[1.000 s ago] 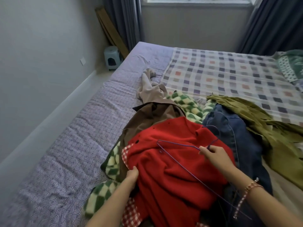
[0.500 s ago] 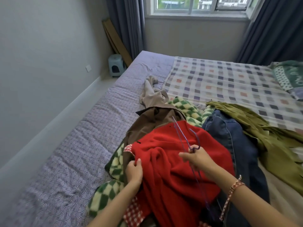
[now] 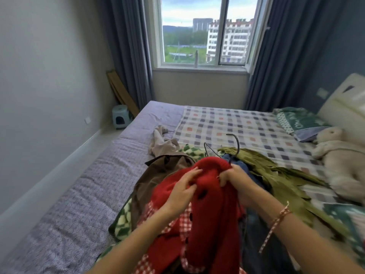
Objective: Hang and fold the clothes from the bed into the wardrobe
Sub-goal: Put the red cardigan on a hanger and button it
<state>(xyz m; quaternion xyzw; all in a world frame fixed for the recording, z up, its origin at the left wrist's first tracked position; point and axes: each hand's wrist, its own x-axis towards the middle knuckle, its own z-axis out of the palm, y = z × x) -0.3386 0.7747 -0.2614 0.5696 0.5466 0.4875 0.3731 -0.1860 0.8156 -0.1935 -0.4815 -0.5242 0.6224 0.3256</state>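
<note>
Hands both bunched into the red sweater (image 3: 209,196), lifted off the clothes pile at 6 o'clock on the bed (image 3: 88,204): left hand (image 3: 182,189) pinching knit, right hand (image 3: 234,176) clamping the collar plus a wire hanger (image 3: 236,144) whose hook pokes toward 12, olive shirt (image 3: 276,173) around 3.

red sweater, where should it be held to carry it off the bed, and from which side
Take the wire hanger hook from above. It stands upright and bare behind the bunched collar of the red sweater, so fingers can close round it freely. The right hand already pinches the collar below it; the left hand can support the loose body from the near side.
</note>
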